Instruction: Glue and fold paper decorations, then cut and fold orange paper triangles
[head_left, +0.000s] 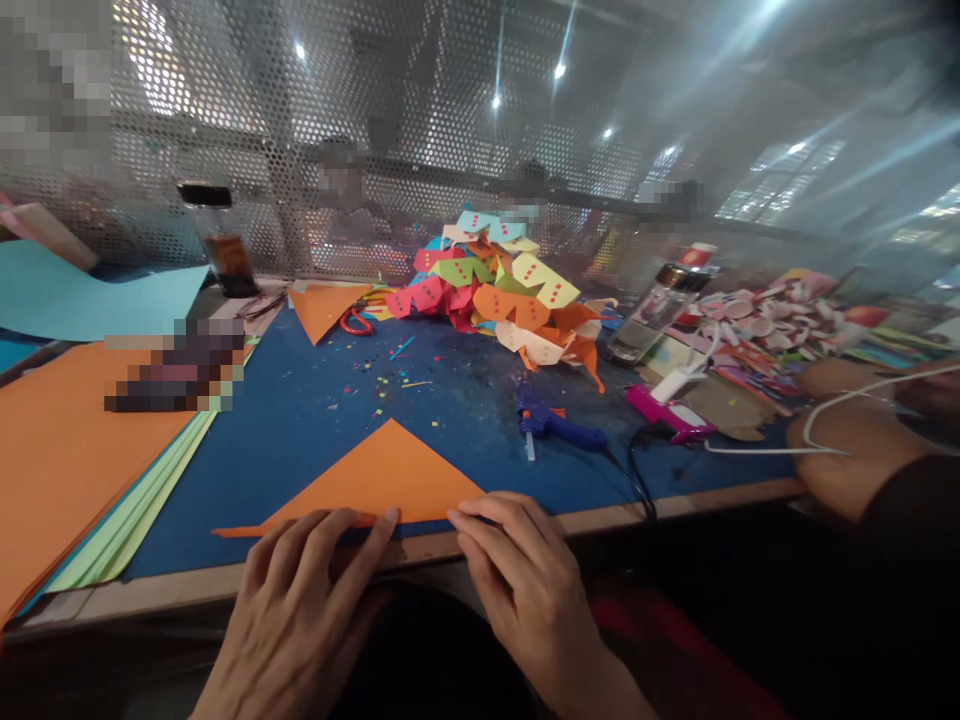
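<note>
A sheet of orange paper [382,475] folded into a triangle lies on the blue tabletop, its point facing away from me. Along its near edge runs a narrow folded strip, whose thin end sticks out to the left. My left hand [300,580] bends its fingers over the left part of that edge, thumb tip pressing on the strip. At the right corner, my right hand [532,580] holds the edge with its fingers close together. Beyond the paper, a blue glue gun [559,425] rests on its side.
Orange and green paper sheets [82,440] are stacked at left, near a dark bottle [229,250]. A pile of colourful folded paper pieces [495,280] stands at the back. At right are a clear bottle [649,320], a pink device [667,412] with cables and another person's arm [847,450].
</note>
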